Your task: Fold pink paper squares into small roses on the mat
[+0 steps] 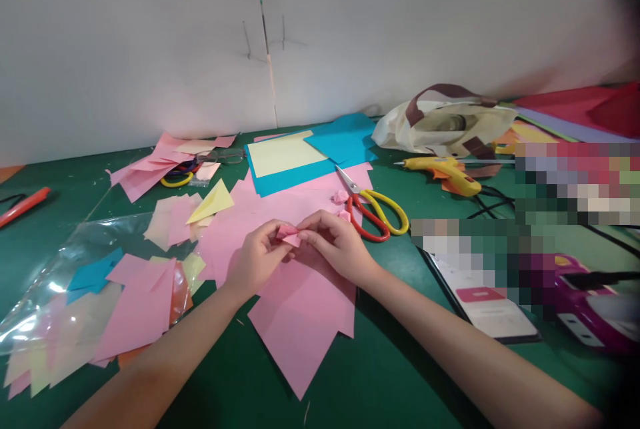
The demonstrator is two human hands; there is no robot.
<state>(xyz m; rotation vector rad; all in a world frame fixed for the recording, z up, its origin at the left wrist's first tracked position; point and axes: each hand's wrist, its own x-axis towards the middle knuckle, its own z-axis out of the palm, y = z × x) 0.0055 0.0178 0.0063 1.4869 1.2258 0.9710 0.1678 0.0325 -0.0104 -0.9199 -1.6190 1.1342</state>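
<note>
A small folded pink paper piece is pinched between both my hands above the middle of the green table. My left hand grips its left side with closed fingers. My right hand pinches its right side. Beneath the hands lie large pink paper sheets. Two small folded pink pieces rest just beyond my right hand, beside scissors with red and yellow handles.
Cut paper squares on a clear plastic sleeve lie at the left. Blue and pale yellow sheets sit farther back. A yellow glue gun, a cloth bag, a phone and a purple device occupy the right.
</note>
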